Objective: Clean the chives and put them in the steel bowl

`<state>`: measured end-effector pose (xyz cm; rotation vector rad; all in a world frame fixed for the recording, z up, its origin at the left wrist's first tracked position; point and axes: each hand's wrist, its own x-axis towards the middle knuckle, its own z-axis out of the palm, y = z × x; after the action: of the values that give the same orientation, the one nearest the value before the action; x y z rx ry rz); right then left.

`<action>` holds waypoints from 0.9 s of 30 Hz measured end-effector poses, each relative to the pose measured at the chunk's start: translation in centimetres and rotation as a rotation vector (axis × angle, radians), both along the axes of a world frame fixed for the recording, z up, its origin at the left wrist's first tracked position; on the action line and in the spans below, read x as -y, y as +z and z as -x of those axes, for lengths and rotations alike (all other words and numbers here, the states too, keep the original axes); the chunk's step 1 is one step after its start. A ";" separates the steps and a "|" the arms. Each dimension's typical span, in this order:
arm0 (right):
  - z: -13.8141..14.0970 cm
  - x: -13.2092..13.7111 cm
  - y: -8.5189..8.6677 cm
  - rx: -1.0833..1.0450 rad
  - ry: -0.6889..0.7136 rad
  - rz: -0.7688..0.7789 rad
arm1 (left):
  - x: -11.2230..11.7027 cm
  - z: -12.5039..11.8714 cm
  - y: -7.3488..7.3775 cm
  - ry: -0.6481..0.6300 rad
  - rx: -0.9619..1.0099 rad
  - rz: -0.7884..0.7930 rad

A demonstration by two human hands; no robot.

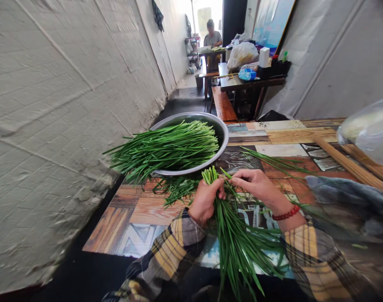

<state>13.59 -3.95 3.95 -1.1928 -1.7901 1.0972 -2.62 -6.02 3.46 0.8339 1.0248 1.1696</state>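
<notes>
The left hand (207,198) encloses a stalk bundle (233,239) overhanging the surface's (111,224) near edge; the right hand (256,186) pinches a single stalk (225,172). A metal bowl (222,135) occupies the far left corner.

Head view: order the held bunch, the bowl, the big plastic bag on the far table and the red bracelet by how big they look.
1. Bunch and bowl: too alike to rank, with the bunch reaching nearer the camera.
2. Bag.
3. Bracelet.
</notes>
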 end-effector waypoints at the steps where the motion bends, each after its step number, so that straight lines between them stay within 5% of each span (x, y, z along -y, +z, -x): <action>1: 0.0 0.0 0.0 -0.005 -0.011 0.010 | 0.0 0.0 0.0 0.001 0.003 0.004; 9: -0.2 -0.3 -0.3 -0.026 -0.047 0.021 | 0.1 -0.1 -0.1 0.035 0.046 0.027; 19: 0.5 -0.1 -0.5 -0.004 0.174 0.011 | 0.2 0.2 0.6 -0.067 0.037 0.005; 21: -0.3 -0.7 -0.9 0.005 0.069 -0.001 | 0.2 0.3 0.6 -0.060 0.048 0.015; 24: -2.5 -2.1 -2.0 0.061 -0.327 -0.095 | 0.3 0.4 0.7 -0.057 0.067 0.076; 27: -4.6 -3.1 -3.0 0.308 -0.569 -0.249 | 0.3 0.5 0.8 -0.102 0.121 0.090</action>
<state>18.21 -0.81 0.90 -1.6360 -1.5864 0.3689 -3.16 -6.37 4.21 0.7272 0.9189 1.0663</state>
